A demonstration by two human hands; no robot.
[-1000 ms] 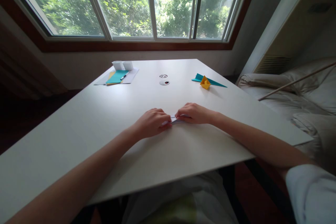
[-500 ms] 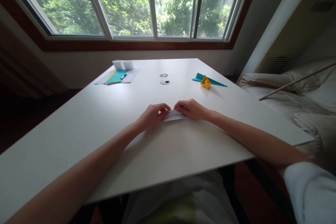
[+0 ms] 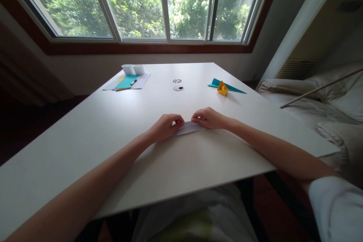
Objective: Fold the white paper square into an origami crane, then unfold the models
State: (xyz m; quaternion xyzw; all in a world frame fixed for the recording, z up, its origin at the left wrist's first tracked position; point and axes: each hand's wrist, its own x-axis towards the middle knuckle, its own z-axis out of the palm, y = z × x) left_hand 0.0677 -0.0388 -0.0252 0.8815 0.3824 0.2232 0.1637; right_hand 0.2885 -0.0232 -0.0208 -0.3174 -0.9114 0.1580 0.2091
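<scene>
A narrow piece of folded white paper (image 3: 187,128) lies between my hands near the middle of the white table (image 3: 181,166). My left hand (image 3: 167,125) pinches its left end between thumb and fingers. At the other end, my right hand (image 3: 209,117) grips the paper's upper edge in the same way. A short stretch of that edge shows between the fingertips. Both palms hide the paper's ends, so its full shape is not visible.
Right of centre stand an orange paper boat (image 3: 222,89) and a teal paper plane (image 3: 234,89). Two round flat pieces (image 3: 178,88) lie mid-table. At back left, coloured paper sheets (image 3: 127,81) carry a pen (image 3: 134,82), beside two white paper boxes (image 3: 138,69).
My hands have drawn slightly apart along the paper's edge, which now shows more between the fingertips. The paper sits a little lower and more tilted.
</scene>
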